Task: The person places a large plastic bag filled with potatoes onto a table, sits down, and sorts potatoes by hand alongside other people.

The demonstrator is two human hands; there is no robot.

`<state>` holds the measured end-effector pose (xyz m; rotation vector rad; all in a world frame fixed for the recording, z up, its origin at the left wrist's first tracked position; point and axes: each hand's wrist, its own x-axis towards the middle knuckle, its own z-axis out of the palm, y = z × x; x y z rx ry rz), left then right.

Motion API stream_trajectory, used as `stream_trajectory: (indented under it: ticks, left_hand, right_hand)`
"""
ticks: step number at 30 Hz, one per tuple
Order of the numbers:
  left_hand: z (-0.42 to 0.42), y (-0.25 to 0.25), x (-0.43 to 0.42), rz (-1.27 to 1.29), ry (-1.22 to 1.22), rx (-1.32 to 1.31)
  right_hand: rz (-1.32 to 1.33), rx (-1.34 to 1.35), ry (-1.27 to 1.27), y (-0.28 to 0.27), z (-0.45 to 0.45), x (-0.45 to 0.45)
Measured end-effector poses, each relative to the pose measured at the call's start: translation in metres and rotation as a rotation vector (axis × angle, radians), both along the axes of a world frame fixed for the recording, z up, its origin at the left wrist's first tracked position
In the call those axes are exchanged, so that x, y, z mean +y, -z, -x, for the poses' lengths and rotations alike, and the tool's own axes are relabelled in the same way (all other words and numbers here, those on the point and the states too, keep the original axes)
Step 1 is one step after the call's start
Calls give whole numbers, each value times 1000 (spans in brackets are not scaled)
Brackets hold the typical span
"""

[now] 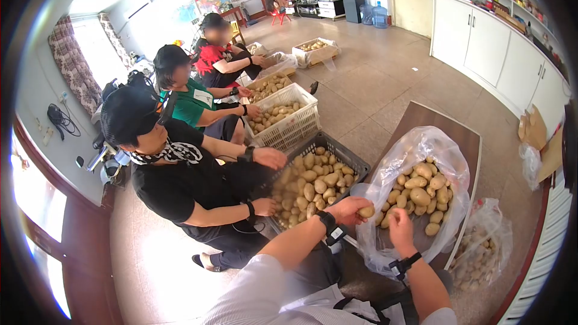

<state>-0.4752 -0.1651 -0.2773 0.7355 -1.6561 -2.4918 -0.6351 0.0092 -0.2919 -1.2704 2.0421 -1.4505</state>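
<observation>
L hand (347,210), lower ctr of frame, closed round 1 potato (366,211); R hand (401,230), just right, curled over potatoes (419,197) in clear bag (442,138) on desk (415,117), ctr-right, can't tell if holding. Prob best: light grip, lift singly off top, keep bag mouth wide

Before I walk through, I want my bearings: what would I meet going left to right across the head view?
Patterned curtain, nearest white crate, wearer's left hand holding a potato, wearer's right hand, lower-right plastic bag, brown cardboard.
</observation>
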Motion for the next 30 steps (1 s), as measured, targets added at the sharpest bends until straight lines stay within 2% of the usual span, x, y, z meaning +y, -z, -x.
stream_trajectory:
  ticks: [2,4,5,7,8,10,11,13,15,19,20,22,23,25,28,30]
  left_hand:
    - [-3,-15,-7,-200,-178,-122]
    - [-7,8,-25,-236,-239,-116]
    - [-13,15,-33,-220,-301,-97]
    - [-25,31,-49,-212,-375,-74]
    - [-30,38,-56,-212,-375,-77]
    - [-41,52,-67,-213,-587,-199]
    - [-47,59,-76,-212,-587,-199]
    - [-59,76,-92,-231,-676,-266]
    - [-63,50,-82,-238,-813,-351]
    - [-78,95,-104,-243,-862,-268]
    - [-83,107,-108,-1,-774,-281]
    - [-96,136,-120,241,-679,-287]
    - [-106,153,-128,523,-567,-187]
    - [-114,151,-126,793,-433,-77]
    - [-105,80,-110,1598,241,-840]
    - [-105,71,-106,1471,209,-968]
  right_hand:
    - [-20,353,144,15,30,17]
    - [-158,420,324,37,60,33]
    - [-156,419,322,36,68,38]
    - [-423,490,491,35,79,53]
    - [-424,487,490,40,85,57]
    - [-454,457,473,48,90,65]
    - [-453,457,473,49,89,65]
    - [-553,329,510,52,86,66]
    - [-566,351,517,50,80,66]
    - [-595,354,450,50,74,67]
    - [-597,355,453,54,73,70]
    - [-480,426,320,70,71,73]
    - [-482,426,323,71,69,72]
    - [-450,472,228,70,61,72]
    - [-345,441,229,78,58,69]
    - [-309,424,236,86,61,72]
